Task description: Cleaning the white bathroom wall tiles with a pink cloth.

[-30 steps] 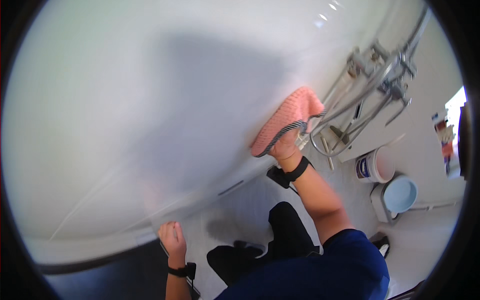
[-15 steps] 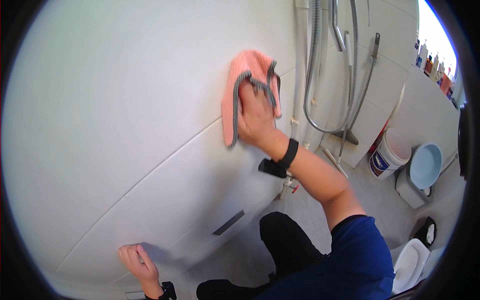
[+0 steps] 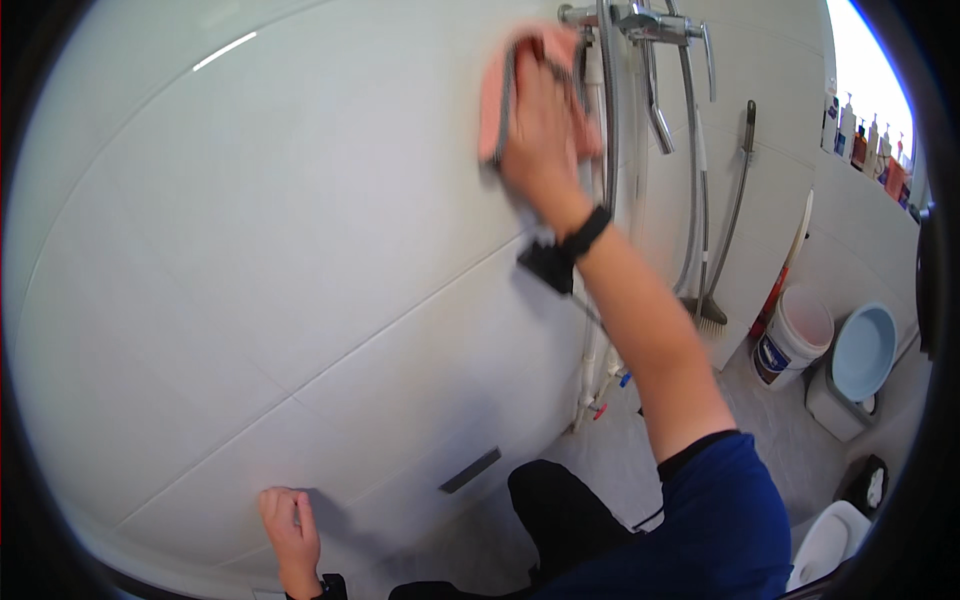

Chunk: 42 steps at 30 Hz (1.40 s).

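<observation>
Compared with the earlier frame, the pink cloth is higher on the white wall, just left of the shower mixer. The right hand grips it, arm stretched upward. The left hand, loosely curled, is far below the mixer, as is the grey floor.

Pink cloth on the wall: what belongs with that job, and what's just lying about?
In use: pink cloth, under the fingers of the right hand; white wall.

Apparently just standing by: white bucket, blue basin, long-handled brush, row of bottles.
</observation>
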### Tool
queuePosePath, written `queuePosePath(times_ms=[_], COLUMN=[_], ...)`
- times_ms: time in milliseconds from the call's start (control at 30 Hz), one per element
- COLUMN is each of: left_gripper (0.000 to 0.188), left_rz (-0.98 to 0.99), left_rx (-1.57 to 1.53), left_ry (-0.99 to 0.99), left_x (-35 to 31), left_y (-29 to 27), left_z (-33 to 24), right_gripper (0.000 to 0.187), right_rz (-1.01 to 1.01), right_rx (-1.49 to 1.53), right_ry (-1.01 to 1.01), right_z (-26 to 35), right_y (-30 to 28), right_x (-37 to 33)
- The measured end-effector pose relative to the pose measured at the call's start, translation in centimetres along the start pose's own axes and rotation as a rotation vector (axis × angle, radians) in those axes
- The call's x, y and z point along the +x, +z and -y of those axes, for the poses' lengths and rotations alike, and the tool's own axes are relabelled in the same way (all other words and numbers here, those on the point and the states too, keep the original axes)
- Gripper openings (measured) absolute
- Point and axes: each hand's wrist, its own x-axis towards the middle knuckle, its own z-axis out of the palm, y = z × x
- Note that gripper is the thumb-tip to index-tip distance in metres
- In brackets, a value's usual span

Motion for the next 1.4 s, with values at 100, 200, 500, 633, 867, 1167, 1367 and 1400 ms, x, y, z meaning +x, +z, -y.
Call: queuePosePath(times_ms=[100,200,500,633,867,1167,1367,1400], left_gripper=[0.009,0.009,0.008,0.01,0.036,0.027,0.032,0.032], left_rz=[-0.018,-0.017,0.021,0.093,-0.06,-0.114,-0.091,-0.086], left_rx=[-0.014,-0.021,0.035,0.046,0.239,0.13,0.13,0.093], left_ry=[-0.013,0.001,-0.037,-0.106,-0.227,-0.234,-0.279,-0.291], left_x=[0.0,0.0,-0.8,-3.9,-7.0,-7.1,-7.1,-7.4], left_y=[-0.1,0.3,0.1,0.5,2.4,2.8,2.4,2.4], left_z=[-0.3,-0.1,-0.6,-0.6,-3.1,-2.8,-3.8,-3.9], right_gripper=[0.068,0.066,0.051,0.046,0.039,0.045,0.042,0.042], right_rz=[0.094,0.169,-0.107,-0.111,0.068,0.01,0.286,0.263], right_rx=[0.037,0.064,-0.023,-0.007,-0.006,-0.004,0.083,0.092], right_ry=[0.024,0.085,-0.067,-0.062,0.105,0.111,-0.071,-0.149], right_z=[0.5,1.2,0.0,-0.4,-0.1,-1.7,1.9,2.1], right_y=[-0.8,-1.5,1.3,0.3,-2.6,-2.9,-5.8,-5.4], right_x=[-10.1,-14.4,4.8,4.7,-2.3,0.6,-8.3,-7.9])
